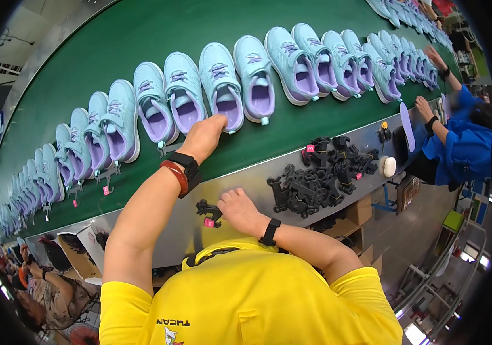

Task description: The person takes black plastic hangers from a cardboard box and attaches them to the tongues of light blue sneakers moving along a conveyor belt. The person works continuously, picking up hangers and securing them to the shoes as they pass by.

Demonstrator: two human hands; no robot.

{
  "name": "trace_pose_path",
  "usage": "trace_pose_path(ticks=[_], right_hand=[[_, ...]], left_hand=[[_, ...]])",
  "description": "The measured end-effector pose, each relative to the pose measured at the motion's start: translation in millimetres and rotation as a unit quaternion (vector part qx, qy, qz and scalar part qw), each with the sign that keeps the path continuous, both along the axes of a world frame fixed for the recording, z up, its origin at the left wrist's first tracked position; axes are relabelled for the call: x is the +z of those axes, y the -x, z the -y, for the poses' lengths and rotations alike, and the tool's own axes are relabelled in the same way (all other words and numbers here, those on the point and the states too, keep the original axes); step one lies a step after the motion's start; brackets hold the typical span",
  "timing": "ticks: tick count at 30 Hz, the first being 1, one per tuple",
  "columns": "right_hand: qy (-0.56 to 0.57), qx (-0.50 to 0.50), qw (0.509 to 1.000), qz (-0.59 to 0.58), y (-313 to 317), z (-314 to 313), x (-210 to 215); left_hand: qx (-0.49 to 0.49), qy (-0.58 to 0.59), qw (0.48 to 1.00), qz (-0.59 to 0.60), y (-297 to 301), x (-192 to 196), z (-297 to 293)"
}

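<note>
My left hand (pixel 204 138) reaches over the green belt, fingers closed at the heel of a light-blue sneaker (pixel 218 56) with a lilac lining and laces. Its fingertips are partly hidden by the hand itself. Lower down, at the metal ledge, my right hand (pixel 241 210) has curled fingers at the end of a black plastic shoe hanger (pixel 204 208) with a pink tag. More sneakers of the same kind stand on both sides, among them one just right (pixel 251 52) and one just left (pixel 180 63) of the one at my left hand.
A heap of black hangers (pixel 303 192) lies on the metal ledge (pixel 229 178) to the right. Beyond it are a white round object (pixel 388 167) and a lilac insole (pixel 407 126). A co-worker in blue (pixel 459 141) works at the far right. Open cartons (pixel 76 253) stand below the ledge.
</note>
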State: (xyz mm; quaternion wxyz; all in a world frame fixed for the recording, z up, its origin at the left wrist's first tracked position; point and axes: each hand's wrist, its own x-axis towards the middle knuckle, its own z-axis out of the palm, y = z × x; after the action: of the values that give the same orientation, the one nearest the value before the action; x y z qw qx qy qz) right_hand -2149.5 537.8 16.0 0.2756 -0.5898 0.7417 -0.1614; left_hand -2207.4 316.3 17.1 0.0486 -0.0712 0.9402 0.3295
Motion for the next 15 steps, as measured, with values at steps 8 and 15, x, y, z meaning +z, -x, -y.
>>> trace_pose_path(ticks=[8,15], right_hand=[[0.017,-0.382,0.807,0.451,66.7,2.1,15.6],[0.036,-0.46,0.764,0.451,91.3,20.6,21.5]], left_hand=[[0.002,-0.019,0.996,-0.082,-5.2,-9.1,-1.0],[0.008,-0.018,0.996,-0.087,-4.3,-7.7,-2.6]])
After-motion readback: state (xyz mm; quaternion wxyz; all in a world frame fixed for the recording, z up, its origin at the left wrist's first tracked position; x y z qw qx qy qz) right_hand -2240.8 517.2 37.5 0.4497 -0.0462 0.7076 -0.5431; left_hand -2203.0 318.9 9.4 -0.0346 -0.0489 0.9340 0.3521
